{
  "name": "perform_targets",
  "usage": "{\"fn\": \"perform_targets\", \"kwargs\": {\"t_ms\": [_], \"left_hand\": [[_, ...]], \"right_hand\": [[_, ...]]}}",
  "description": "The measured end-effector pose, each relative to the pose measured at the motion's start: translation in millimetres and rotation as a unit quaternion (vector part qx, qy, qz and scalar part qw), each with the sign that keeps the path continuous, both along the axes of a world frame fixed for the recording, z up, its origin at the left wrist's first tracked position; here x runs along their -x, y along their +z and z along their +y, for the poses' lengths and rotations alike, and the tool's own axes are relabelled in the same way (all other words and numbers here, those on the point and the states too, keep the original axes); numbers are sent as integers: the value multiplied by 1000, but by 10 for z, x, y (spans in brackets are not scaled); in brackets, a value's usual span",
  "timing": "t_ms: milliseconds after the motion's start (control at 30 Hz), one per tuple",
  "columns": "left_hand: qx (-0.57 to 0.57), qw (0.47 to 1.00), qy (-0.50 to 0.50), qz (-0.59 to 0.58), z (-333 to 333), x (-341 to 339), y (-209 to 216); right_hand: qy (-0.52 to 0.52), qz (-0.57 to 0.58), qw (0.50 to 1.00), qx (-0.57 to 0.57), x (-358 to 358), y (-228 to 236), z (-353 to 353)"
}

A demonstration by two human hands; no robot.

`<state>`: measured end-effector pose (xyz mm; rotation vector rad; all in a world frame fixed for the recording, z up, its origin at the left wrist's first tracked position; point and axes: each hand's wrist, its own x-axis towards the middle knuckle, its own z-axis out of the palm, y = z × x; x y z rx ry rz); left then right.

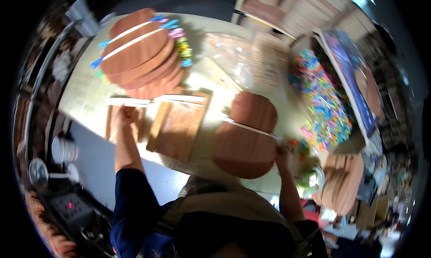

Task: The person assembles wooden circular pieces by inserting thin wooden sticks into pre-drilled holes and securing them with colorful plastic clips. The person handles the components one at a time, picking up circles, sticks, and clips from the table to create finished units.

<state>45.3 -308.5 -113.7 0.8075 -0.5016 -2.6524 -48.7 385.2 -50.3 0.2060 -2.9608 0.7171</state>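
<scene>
My left hand (127,115) is closed over a small wooden frame (109,123), just below some white strips (128,101); blur hides what its fingers hold. In front of me lies a brown, figure-eight-shaped board (246,152) with a white strip (251,128) across its narrow waist. At that board's right edge is my right hand (283,157), its fingers smeared, close to small red and green bits (294,143). Between my hands sits a larger wooden tray (179,128) with white strips along its far edge.
At the far left of the table (81,96) rises a stack of brown boards (139,51) with strips and coloured clips. A box on the right holds many colourful clips (325,105). Clear plastic (231,56) lies at the back; more boards (339,181) stand at the right.
</scene>
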Motion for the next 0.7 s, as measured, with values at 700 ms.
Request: {"fn": "perform_targets", "kwargs": {"t_ms": [700], "left_hand": [[880, 467, -48, 68, 3631, 214, 1489]], "right_hand": [[-30, -23, 997, 69, -191, -10, 76]]}}
